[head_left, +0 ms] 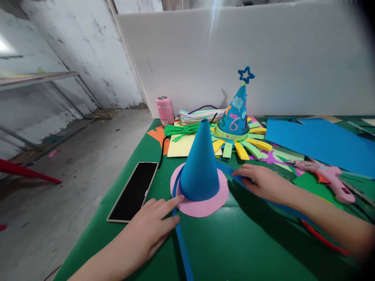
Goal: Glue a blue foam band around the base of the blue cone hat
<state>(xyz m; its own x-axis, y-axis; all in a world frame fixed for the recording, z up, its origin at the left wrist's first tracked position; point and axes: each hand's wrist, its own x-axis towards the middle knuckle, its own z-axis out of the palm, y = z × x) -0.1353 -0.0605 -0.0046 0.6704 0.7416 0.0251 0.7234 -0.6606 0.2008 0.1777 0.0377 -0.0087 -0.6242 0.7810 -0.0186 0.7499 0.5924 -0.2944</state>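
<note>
A blue paper cone [200, 168] stands upright on a pink paper disc [202, 208], which sticks out around its base like a brim. A long blue paper strip [183, 249] loops behind the cone's base, with one end running toward me and the other off to the right. My left hand [155, 218] has the strip between thumb and forefinger at the cone's left, its fingertip touching the disc. To the right of the cone, my right hand [258, 179] pinches the strip's other side, fingers bent and partly hidden.
Behind stands a decorated party hat [234, 113] with a pipe-cleaner star. A phone [134, 191] lies left; a pink glue gun [325, 175] and blue sheet [319, 140] lie right. Green pipe cleaners [184, 130] and a pink bottle [165, 111] are at the back.
</note>
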